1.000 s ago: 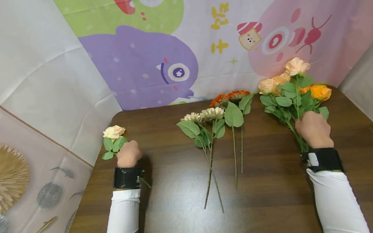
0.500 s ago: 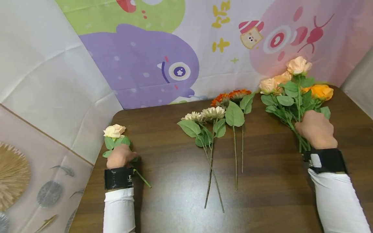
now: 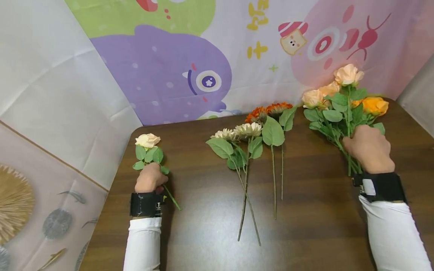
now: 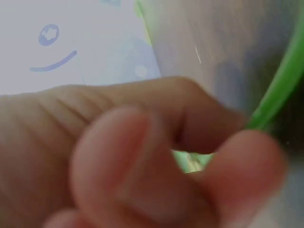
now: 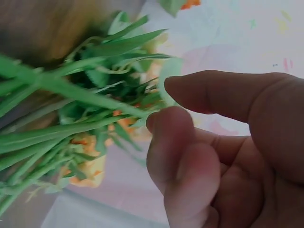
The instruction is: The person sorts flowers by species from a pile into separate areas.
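Note:
In the head view my left hand (image 3: 150, 178), at the table's left side, pinches the green stem of a cream rose (image 3: 147, 140); the stem (image 4: 280, 85) emerges past the fingertips in the left wrist view. My right hand (image 3: 368, 148) is beside a bunch of roses at the back right. Peach roses (image 3: 348, 75) and an orange rose (image 3: 375, 106) lie there with stems bunched together. The right wrist view shows thumb and loosely bent fingers (image 5: 172, 137) apart, right at the stems (image 5: 71, 88), with nothing between them.
Two white daisy-like flowers (image 3: 248, 130) with crossed stems lie mid-table. Two orange-red flowers (image 3: 278, 107) lie just behind and right of them. A printed cloth (image 3: 162, 75) hangs along the back edge of the brown table (image 3: 210, 210).
My left hand has shifted left, then back right and slightly away from me, carrying the cream rose. My right hand has moved slightly right, and its fingers now stand beside the peach rose's stem.

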Demonstrator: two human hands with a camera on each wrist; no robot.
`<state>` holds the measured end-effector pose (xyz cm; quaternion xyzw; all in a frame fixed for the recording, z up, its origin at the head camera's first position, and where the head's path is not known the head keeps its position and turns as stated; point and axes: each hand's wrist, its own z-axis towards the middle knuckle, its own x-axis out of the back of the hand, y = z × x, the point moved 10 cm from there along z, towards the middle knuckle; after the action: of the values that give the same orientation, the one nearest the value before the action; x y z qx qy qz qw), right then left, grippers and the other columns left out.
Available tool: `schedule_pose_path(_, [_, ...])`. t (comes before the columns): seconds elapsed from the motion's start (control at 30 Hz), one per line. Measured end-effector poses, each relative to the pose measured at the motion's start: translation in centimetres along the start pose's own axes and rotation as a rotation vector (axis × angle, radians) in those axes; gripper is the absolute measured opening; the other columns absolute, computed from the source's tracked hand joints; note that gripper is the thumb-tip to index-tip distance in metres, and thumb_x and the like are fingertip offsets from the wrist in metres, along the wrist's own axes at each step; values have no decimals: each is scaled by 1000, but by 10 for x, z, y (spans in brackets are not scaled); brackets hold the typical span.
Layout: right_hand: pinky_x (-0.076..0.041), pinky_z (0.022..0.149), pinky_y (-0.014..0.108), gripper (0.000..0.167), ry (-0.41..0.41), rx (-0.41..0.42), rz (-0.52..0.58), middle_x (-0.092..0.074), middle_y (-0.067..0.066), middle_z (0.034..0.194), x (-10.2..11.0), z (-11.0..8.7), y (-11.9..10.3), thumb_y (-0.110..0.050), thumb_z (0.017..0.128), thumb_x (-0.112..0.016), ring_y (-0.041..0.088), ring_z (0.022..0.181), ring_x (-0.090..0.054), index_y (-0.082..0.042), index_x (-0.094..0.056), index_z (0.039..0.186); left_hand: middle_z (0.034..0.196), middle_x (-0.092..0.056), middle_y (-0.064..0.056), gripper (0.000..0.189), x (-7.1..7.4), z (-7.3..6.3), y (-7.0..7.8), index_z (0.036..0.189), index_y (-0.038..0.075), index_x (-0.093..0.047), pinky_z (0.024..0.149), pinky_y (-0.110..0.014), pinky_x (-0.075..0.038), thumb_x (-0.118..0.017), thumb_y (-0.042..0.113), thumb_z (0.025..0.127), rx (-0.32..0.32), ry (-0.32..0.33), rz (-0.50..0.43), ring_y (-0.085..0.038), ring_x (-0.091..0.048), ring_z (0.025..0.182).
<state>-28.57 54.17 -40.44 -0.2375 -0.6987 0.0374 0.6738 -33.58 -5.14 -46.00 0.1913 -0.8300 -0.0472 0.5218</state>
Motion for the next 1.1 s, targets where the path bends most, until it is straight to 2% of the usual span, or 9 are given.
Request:
schedule_pose_path(0.1, [-33, 42, 38, 40, 58, 50, 15, -34, -1, 55, 7, -2, -13, -22, 93, -50, 24, 53, -42, -12, -43, 55, 49, -60, -3, 20, 7, 2, 4, 68, 2, -66, 51, -33, -46, -59, 11, 85, -26, 65, -36, -16, -61, 45])
schedule_pose_path(0.17, [-32, 42, 37, 36, 91, 84, 29, -39, 2, 55, 11, -4, -24, -22, 94, -51, 24, 54, -42, -7, -51, 60, 48, -59, -3, 22, 14, 2, 10, 64, 3, -65, 49, -31, -45, -58, 10, 84, -87, 125, -55, -16, -59, 45])
schedule_pose_path(0.3, [-37, 42, 39, 28, 127, 153, 54, -59, 17, 70, 14, -12, -52, -21, 94, -53, 31, 58, -54, 4, -64, 87, 45, -54, 1, 29, 27, -6, 33, 55, 7, -60, 47, -29, -41, -55, 9, 83, -240, 242, -86, -15, -52, 44])
schedule_pose_path(0.43, [-39, 46, 38, 25, 156, 268, 89, -64, 17, 77, 11, -25, -92, -21, 96, -57, 28, 59, -57, 2, -66, 96, 43, -43, 5, 36, 36, -25, 66, 47, 11, -47, 44, -27, -33, -52, 7, 82, -376, 341, -122, -13, -41, 41])
schedule_pose_path(0.57, [-40, 52, 33, 14, 158, 462, 164, -62, 5, 71, 2, -50, -143, -15, 95, -61, 18, 57, -53, -4, -69, 93, 47, -51, 5, 30, 42, -55, 106, 57, 9, -55, 44, -26, -36, -53, 7, 87, -538, 429, -200, -9, -47, 42])
schedule_pose_path(0.73, [-46, 57, 27, 9, -22, 665, 359, -64, -5, 73, -25, -87, -197, -13, 97, -64, 9, 59, -54, -10, -72, 96, 62, -66, -2, 14, 27, -100, 155, 85, 3, -64, 44, -26, -47, -60, 10, 97, -780, 384, -413, -8, -57, 47])
schedule_pose_path(0.9, [-49, 53, 28, 20, -339, 708, 577, -65, -3, 82, -59, -116, -226, -23, 102, -59, 11, 55, -59, -11, -70, 113, 63, -65, -2, 7, -1, -139, 193, 90, 3, -64, 41, -25, -45, -61, 4, 96, -1017, 251, -578, -4, -54, 46])
schedule_pose_path(1.0, [-49, 48, 30, 19, -464, 694, 664, -64, -2, 80, -72, -126, -235, -25, 103, -56, 15, 56, -60, -13, -69, 111, 63, -62, -1, 7, -12, -152, 202, 91, 4, -64, 42, -22, -41, -61, 5, 97, -1081, 213, -641, -3, -51, 47])
schedule_pose_path(1.1, [-48, 43, 31, 14, -494, 685, 736, -62, 0, 73, -75, -130, -238, -23, 103, -57, 17, 53, -58, -17, -69, 103, 64, -61, -1, 8, -17, -156, 204, 92, 5, -66, 47, -21, -40, -61, 7, 98, -1095, 207, -712, -5, -53, 53])
